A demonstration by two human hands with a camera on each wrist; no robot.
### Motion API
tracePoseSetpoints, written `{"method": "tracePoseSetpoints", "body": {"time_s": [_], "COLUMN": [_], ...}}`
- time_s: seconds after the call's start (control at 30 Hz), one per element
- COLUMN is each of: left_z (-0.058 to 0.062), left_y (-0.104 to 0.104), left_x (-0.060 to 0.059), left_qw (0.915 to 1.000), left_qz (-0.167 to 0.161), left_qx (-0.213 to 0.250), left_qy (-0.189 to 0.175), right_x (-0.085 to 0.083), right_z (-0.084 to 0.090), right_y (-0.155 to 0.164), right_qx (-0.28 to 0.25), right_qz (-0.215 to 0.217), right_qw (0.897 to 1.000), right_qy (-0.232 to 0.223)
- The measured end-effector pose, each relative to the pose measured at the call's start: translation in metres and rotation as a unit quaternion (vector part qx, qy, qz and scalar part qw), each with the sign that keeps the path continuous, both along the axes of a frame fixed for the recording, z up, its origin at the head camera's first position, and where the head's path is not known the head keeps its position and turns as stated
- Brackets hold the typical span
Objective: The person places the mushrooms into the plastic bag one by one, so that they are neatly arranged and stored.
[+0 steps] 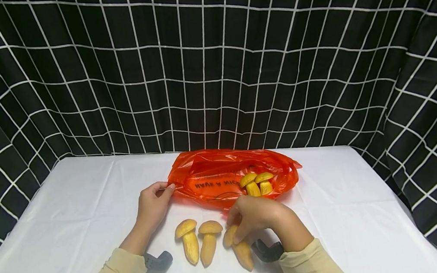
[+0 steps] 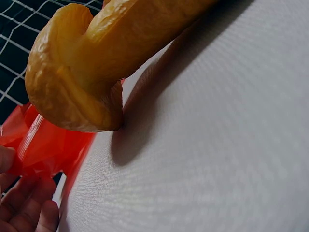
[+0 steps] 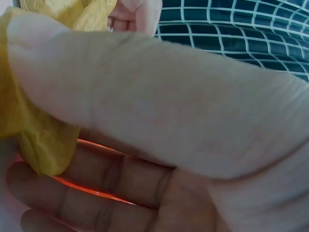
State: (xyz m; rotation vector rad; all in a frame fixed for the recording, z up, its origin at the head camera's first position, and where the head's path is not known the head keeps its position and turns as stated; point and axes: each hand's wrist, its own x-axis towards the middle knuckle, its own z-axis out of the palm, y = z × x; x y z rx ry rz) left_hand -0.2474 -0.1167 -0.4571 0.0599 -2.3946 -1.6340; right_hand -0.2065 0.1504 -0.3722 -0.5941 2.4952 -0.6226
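A red plastic bag [image 1: 201, 166] with printed lettering lies on its side near the back of the table. At its left edge my left hand [image 1: 152, 209] pinches the film between thumb and fingers. Two yellow mushrooms, one on the left [image 1: 252, 188] and one on the right [image 1: 266, 187], sit inside the bag's right part. My right hand [image 1: 266, 214] grips another mushroom [image 1: 244, 255] near its cap, in front of the bag; the right wrist view shows the thumb pressed over it. Left of it, two mushrooms, one plump [image 1: 191, 246] and one paler [image 1: 208, 248], lie side by side.
A white cloth [image 1: 86, 234] covers the table. Black fabric with a white grid [image 1: 197, 69] hangs behind and at both sides. Dark grey wrist pieces, on the left wrist [image 1: 159, 261] and right wrist [image 1: 266, 251], jut inward close to the mushrooms.
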Motion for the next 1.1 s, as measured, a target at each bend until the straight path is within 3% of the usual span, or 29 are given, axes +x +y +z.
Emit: {"method": "tracePoseSetpoints", "body": {"time_s": [0.2,0.47,1.1], "left_z": [-0.0001,0.0024,0.0012], "left_y": [0.0009,-0.0003,-0.0008], "left_x": [0.0002,0.0011,0.001], "left_qw": [0.9998,1.0,0.9999], "left_qz": [0.008,0.002,0.004], "left_qx": [-0.006,-0.003,-0.004], "left_qy": [0.017,-0.006,-0.013], "right_x": [0.0001,0.0007,0.0016], "right_z": [-0.0004,-0.0002,-0.0006], "right_y": [-0.0016,-0.0023,-0.0038], "right_qx": [-0.001,-0.003,-0.008], "right_qz": [-0.001,-0.004,0.002], "right_qw": [1.0,1.0,1.0], "right_qy": [-0.005,-0.01,-0.009]}}
